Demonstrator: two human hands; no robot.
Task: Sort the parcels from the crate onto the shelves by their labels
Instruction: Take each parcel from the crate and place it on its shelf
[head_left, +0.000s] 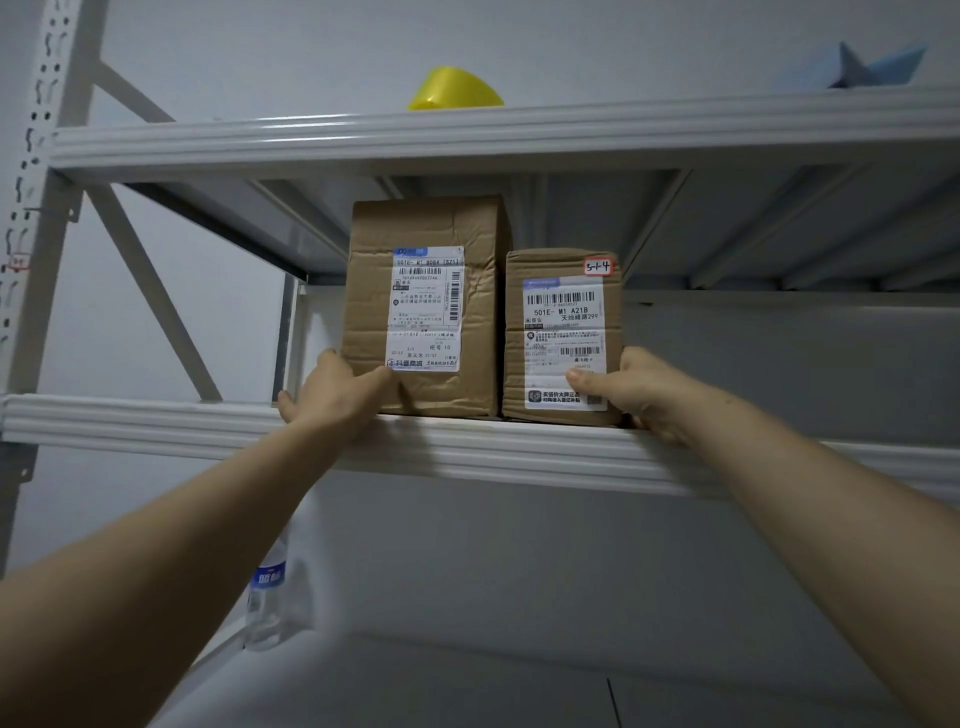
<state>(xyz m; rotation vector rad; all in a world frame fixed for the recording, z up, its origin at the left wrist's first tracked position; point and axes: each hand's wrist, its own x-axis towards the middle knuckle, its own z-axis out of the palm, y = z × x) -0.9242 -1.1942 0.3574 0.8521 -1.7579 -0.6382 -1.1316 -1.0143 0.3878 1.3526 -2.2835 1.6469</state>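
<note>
Head view, then: where does the tall parcel (426, 306) stand?

– Upright on the middle shelf (156, 421), close to the front edge. Its white shipping label faces the camera and its cardboard is creased.

– And the small parcel (563, 338)?

– Just right of the tall parcel, side touching side, on the same shelf. Its top sits lower than the tall parcel's. A red-bordered sticker (597, 266) reading 5-1-4 is at its upper right corner.

– What does the left hand (332, 395) have hold of?

– The tall parcel's lower left corner. The thumb lies across the front by the bottom of the label, and the fingers reach round the left side.

– The right hand (639, 389)?

– It clasps the small parcel on the side away from the tall parcel. The thumb presses the label low on the front and the fingers curl round the right side, out of sight.

– Anything else around?

– The upper shelf (467, 137) runs above the tall parcel, with a yellow plastic thing (452, 88) on it straight overhead. A blue folded thing (872, 67) lies on it far to the right. Below and left of the tall parcel, under the middle shelf, stands a blurred water bottle (267, 592). A perforated upright post (47, 156) rises well to the left.
</note>
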